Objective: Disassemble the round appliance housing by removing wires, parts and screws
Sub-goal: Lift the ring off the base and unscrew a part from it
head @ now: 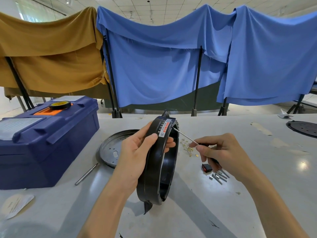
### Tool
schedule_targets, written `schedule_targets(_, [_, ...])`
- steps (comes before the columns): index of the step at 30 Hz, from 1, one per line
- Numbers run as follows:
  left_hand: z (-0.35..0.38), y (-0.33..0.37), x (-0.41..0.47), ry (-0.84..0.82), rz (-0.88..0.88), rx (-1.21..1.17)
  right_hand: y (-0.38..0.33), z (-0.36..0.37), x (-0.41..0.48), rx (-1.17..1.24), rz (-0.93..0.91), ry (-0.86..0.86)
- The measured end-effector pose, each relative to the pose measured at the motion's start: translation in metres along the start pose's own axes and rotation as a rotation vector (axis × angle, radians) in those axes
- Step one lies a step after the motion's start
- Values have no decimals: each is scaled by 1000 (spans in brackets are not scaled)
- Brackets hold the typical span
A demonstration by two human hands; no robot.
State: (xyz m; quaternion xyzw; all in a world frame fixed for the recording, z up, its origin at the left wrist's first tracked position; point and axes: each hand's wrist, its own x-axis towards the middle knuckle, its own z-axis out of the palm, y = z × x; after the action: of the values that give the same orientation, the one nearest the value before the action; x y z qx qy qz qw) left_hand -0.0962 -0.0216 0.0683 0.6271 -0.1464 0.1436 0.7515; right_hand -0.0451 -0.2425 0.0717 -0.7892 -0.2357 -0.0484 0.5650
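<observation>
L hand [135, 157] grips housing [151, 179] upright on edge; R hand [221, 150] pinches screwdriver [185, 135], tip up-left, seemingly at rim

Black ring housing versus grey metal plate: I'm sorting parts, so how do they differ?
The black ring housing stands on edge, gripped by the left hand; the grey metal plate lies on the table. The housing is a glossy open ring; the plate is a dull dish with holes. Both are round.

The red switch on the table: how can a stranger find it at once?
Look on the grey table, right of the upright black ring. Beside the pile of silver screws lies the switch, the only small red-and-black block there.
</observation>
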Motion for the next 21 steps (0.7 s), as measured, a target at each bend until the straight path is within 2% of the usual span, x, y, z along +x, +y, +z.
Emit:
schedule_targets(9, [-2, -3, 2, -15, -1, 11, -4, -3, 0, -21, 44, 33])
schedule_targets(13, [-1, -3, 2, -19, -11, 25, -8, -4, 0, -113, 37, 50])
schedule_targets(16, [-1, 0, 3, -29, -29, 11, -16, -7, 1, -273, -12, 86])
schedule_targets(21, [-2, 11, 8, -58, -93, 45, -37, -12, 5, -719, -143, 130])
